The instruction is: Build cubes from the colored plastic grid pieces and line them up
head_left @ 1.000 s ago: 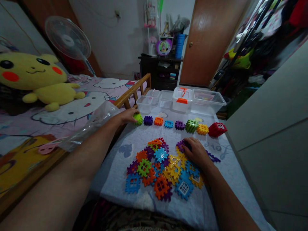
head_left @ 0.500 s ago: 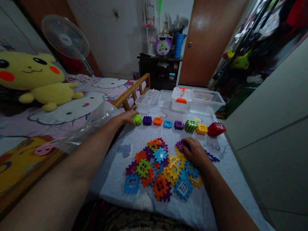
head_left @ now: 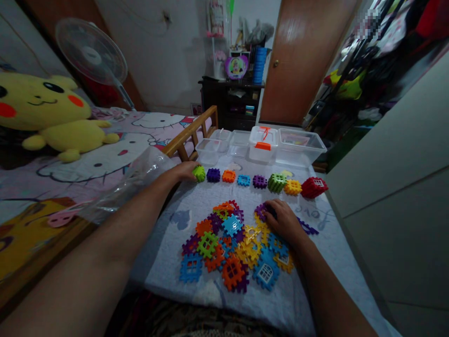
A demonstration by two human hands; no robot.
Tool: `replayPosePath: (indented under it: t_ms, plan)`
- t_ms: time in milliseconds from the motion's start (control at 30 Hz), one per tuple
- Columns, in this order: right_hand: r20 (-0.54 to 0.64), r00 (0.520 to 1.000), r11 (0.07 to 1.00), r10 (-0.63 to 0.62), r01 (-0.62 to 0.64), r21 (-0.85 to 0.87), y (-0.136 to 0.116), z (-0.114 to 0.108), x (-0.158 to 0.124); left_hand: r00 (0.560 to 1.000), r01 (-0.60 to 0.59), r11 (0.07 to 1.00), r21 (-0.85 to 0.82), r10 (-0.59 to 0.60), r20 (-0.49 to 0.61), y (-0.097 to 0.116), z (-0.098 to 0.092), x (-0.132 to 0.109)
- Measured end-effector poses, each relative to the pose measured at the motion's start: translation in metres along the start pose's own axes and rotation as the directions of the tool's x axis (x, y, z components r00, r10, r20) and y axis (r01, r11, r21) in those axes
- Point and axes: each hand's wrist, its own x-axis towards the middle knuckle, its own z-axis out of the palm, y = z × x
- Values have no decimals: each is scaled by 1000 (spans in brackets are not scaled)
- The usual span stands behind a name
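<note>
Lying loose low in the middle, a pile of toy tiles (head_left: 231, 226) sits on the worktop (head_left: 280, 304). They look like stiff plastic: light, a bit slick, hard to break. Pinching two side edges should work best. Right of centre, the right hand (head_left: 285, 220) bends over a purple tile (head_left: 260, 209); I can't tell if it grips. Farther up, left of centre, the left hand (head_left: 185, 172) touches a lime green stack (head_left: 199, 174), fingers bent; how tight, I can't tell. Stacks might slide apart, so hold both ends. Clear boxes (head_left: 263, 153) stand behind.
</note>
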Motion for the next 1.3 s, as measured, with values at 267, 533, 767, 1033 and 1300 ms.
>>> replayPosePath:
  t_ms: [267,533,767,1033,1300]
  plan:
    - [-32,999,1000,18,-18,11,2,0,0,982,-61,998,7,62,-176,6,-5,-17]
    - [-155,986,997,62,-54,60,12,-10,-1,915,-336,938,-87,303,-266,59,5,-94]
    - [-226,973,997,43,-29,65,24,-14,-2,932,-360,895,-264,356,-65,102,36,-180]
    - [-193,979,997,64,-53,62,27,-10,-1,930,-365,912,-185,347,-125,110,94,-219]
    - [-146,987,997,67,-63,33,29,-7,-1,901,-378,915,-143,329,-282,118,108,-199]
